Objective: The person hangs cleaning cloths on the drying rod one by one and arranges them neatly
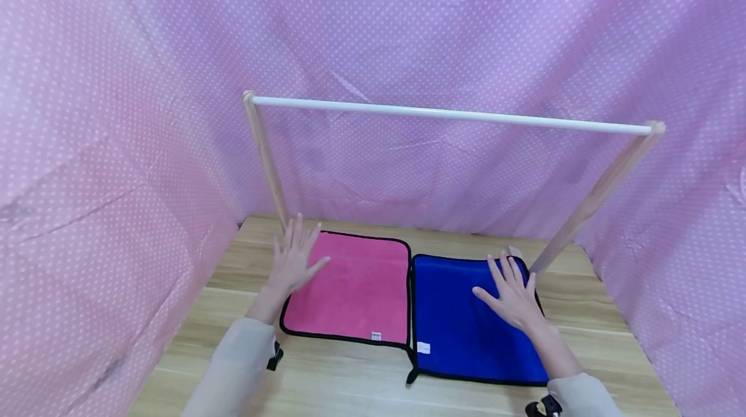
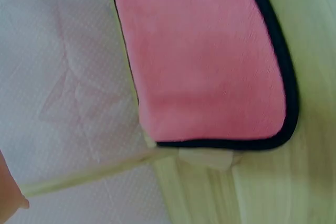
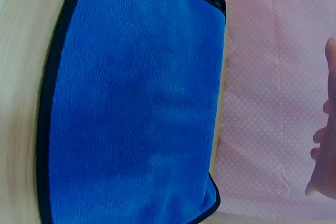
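Two square cloths with black edging lie flat, side by side, on a wooden table. The pink cloth (image 1: 355,287) is on the left, with a small label at its front edge. On the right is the blue cloth (image 1: 454,313), which has a white label near its front left corner and a black loop there. My left hand (image 1: 293,263), fingers spread, is over the pink cloth's left edge. Over the right part of the blue cloth is my right hand (image 1: 514,297), its fingers spread too. In the wrist views both hands appear raised above the cloths, holding nothing.
Behind the cloths stands a rack with a white rod (image 1: 443,112) across the top and wooden posts (image 1: 600,193) at its sides. Pink dotted sheeting (image 1: 373,28) surrounds the wooden table (image 1: 326,375) at the back and both sides.
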Motion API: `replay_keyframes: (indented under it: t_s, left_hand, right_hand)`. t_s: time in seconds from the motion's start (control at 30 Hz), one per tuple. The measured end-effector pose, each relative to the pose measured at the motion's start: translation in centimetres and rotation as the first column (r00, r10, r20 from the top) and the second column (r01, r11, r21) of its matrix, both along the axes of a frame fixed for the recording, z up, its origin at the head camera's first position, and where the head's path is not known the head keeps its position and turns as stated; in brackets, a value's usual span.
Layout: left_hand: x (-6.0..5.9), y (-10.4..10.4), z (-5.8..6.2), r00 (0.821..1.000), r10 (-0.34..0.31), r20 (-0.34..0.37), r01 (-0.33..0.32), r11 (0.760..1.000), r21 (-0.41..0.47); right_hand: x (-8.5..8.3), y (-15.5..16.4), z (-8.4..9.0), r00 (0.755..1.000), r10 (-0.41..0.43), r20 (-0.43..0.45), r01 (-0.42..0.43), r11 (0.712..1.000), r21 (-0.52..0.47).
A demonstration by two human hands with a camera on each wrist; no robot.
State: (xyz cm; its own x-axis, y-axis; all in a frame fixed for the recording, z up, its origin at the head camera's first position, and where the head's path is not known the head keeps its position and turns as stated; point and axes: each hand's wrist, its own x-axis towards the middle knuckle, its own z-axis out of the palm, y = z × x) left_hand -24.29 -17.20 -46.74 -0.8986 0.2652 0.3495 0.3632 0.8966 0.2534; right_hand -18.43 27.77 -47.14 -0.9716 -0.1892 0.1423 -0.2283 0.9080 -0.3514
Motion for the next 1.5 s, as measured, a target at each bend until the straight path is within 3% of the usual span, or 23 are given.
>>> replay_keyframes:
  t_s: [0.33, 0.53, 0.7, 0.8, 1.03, 1.13, 1.3, 1.5]
  left_hand:
    - [-1.7, -3.3, 1.7, 0.986, -0.009, -0.166, 0.033, 0.989, 0.141]
    - [-3.1, -4.5, 2.6, 0.967, -0.017, -0.255, 0.059, 0.986, 0.158]
    - [-3.9, -5.1, 2.8, 0.945, -0.067, -0.319, 0.124, 0.979, 0.161]
    - [-4.3, -5.2, 3.1, 0.95, -0.059, -0.306, 0.128, 0.97, 0.208]
    - [-5.2, -5.1, 4.3, 0.982, -0.049, -0.18, 0.102, 0.948, 0.301]
    - [-5.7, -5.2, 4.8, 0.981, -0.058, -0.186, 0.116, 0.941, 0.317]
    - [-6.3, -5.6, 5.5, 0.964, -0.049, -0.263, 0.125, 0.951, 0.282]
    - [-6.8, -5.9, 5.7, 0.969, -0.055, -0.241, 0.116, 0.962, 0.247]
  right_hand:
    - [-0.2, -1.4, -0.4, 0.996, 0.025, 0.09, -0.006, 0.98, -0.199]
    - [-0.3, -2.7, -1.2, 0.993, 0.04, 0.11, -0.011, 0.968, -0.251]
    - [-0.1, -4.1, -2.1, 0.988, 0.073, 0.133, -0.03, 0.954, -0.3]
    - [0.0, -5.1, -2.5, 0.983, 0.103, 0.153, -0.044, 0.937, -0.347]
    - [0.2, -7.4, -3.4, 0.962, 0.189, 0.198, -0.071, 0.87, -0.487]
    - [0.0, -8.4, -3.8, 0.948, 0.209, 0.24, -0.051, 0.844, -0.534]
    - [-0.5, -10.1, -4.9, 0.939, 0.223, 0.262, -0.03, 0.811, -0.584]
    - [-1.1, -12.0, -6.3, 0.929, 0.221, 0.298, 0.008, 0.791, -0.612]
